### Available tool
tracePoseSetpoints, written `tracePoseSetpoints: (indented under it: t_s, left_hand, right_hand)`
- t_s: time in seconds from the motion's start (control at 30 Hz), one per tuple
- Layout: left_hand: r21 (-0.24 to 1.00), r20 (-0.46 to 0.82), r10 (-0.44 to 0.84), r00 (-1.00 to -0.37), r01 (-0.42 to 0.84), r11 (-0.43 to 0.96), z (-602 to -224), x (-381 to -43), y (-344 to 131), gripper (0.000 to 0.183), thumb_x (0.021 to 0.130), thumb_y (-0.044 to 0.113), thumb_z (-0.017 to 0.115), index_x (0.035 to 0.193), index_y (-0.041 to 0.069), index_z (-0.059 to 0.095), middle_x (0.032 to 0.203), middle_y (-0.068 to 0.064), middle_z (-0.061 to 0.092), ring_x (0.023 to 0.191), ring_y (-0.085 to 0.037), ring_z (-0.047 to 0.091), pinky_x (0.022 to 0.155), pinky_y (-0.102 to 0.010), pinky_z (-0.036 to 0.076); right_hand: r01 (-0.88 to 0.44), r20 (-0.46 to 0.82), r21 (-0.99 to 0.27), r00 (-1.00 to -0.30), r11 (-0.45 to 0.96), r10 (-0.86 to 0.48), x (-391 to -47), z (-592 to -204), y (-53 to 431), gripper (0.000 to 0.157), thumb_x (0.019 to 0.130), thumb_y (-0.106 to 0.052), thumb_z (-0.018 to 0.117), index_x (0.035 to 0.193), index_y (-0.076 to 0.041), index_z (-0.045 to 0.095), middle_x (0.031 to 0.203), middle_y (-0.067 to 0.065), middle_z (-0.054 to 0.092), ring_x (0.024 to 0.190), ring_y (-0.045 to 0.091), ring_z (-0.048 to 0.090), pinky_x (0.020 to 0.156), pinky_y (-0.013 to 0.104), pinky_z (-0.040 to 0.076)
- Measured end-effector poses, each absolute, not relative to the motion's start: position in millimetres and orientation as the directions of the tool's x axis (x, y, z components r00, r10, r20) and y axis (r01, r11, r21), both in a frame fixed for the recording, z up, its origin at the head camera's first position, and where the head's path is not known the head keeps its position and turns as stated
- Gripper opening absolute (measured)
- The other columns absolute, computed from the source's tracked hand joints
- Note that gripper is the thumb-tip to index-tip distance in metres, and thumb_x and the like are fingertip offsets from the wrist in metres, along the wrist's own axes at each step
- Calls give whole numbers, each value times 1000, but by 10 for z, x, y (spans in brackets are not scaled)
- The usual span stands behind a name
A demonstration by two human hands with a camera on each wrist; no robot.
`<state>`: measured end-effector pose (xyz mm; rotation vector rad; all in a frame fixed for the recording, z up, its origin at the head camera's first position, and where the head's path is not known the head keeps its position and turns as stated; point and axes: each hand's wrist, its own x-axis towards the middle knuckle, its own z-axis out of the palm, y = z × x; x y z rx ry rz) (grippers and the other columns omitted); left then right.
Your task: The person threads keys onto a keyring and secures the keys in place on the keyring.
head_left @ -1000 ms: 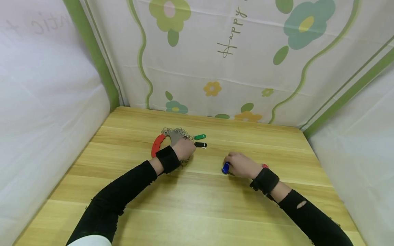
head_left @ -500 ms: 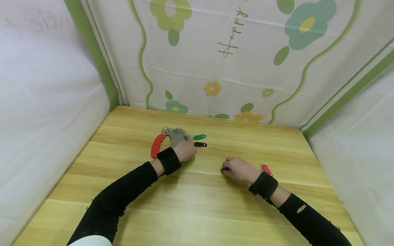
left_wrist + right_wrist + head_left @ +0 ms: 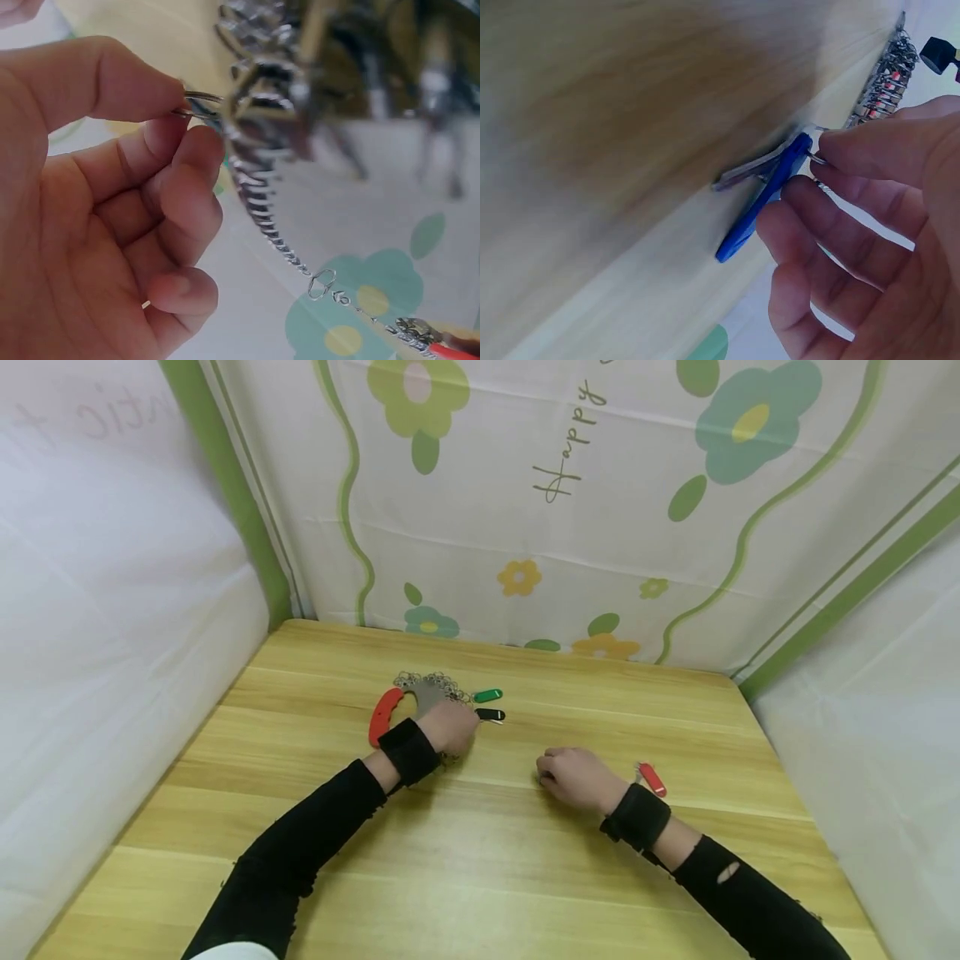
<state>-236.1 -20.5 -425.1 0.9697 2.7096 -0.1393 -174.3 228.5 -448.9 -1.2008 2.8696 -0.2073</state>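
Our right hand [image 3: 581, 777] sits slightly nearer us and further left than a second ago; the blue tag [image 3: 763, 201] that showed at its fingertips then is hidden from the head view now, and more of the red tag [image 3: 652, 779] shows. Our left hand [image 3: 448, 727] keeps nearly the same place, over the right-hand part of the ring holder [image 3: 427, 693].

In the right wrist view, our right thumb and forefinger pinch the small ring [image 3: 817, 157] at one end of the blue tag. Its long axis slants away from the pinch, with a metal key-like piece [image 3: 754, 166] splaying beside it. We cannot tell whether either touches the table [image 3: 525, 893]. Of the tag's two ends, the ringed one is nearer the ring holder, which lies left of our right hand and somewhat toward the table's far edge.

Our left hand is the closer one to that holder: its thumb and forefinger pinch a split ring [image 3: 201, 103] by the crowded rings along the rim. A stretch of table separates our hands. The holder's red handle [image 3: 384, 717] faces the table's left edge; the green tag [image 3: 488, 695] and black tag [image 3: 491, 715] point toward the right edge.
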Motion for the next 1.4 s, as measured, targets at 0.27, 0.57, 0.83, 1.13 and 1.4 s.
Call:
tracePoseSetpoints:
  t_s: [0.27, 0.57, 0.83, 1.13, 1.4]
  left_hand:
    - [159, -258, 617, -744, 597, 787, -4154, -2382, -269, 34, 92, 8, 52, 61, 16, 39, 57, 2, 26, 49, -11, 24, 51, -26, 26]
    - [359, -253, 598, -760, 500, 788, -4196, -2480, -292, 35, 91, 7, 51, 60, 14, 37, 55, 3, 22, 49, -11, 17, 51, -26, 24]
    - [439, -263, 583, -769, 443, 782, -4157, -2497, -325, 35, 88, 2, 52, 59, 15, 38, 55, 3, 23, 50, -12, 17, 51, -27, 24]
    - [416, -180, 618, -765, 510, 753, -4170, -2566, -340, 28, 94, 8, 56, 66, 11, 51, 59, 1, 39, 52, -12, 34, 57, -26, 32]
    - [407, -179, 598, -781, 495, 768, -4200, -2611, -309, 19, 95, 10, 55, 77, 10, 58, 67, -1, 48, 57, -13, 41, 60, -28, 36]
  right_hand:
    - [-664, 80, -211, -743, 717, -665, -1855, -4490, 2186, 18, 84, -9, 63, 73, -17, 52, 71, -7, 44, 60, 8, 41, 53, 24, 36]
    - [-535, 89, -436, -825, 723, -557, -2045, -4528, 2090, 10, 85, -9, 57, 80, -16, 60, 83, -5, 56, 69, 11, 48, 64, 30, 43]
    - [-323, -9, -705, -886, 632, -463, -2208, -4524, 1990, 18, 93, -13, 49, 79, -9, 59, 98, 5, 68, 60, 12, 53, 50, 27, 37]
    - [-209, -51, -853, -878, 478, -476, -2407, -4552, 1811, 28, 101, -15, 41, 88, 2, 59, 77, 13, 62, 49, 21, 44, 47, 29, 35]
    - [-104, -137, -907, -844, 408, -518, -2520, -4525, 1644, 32, 102, -18, 43, 97, 12, 56, 75, 19, 60, 57, 30, 57, 50, 34, 42]
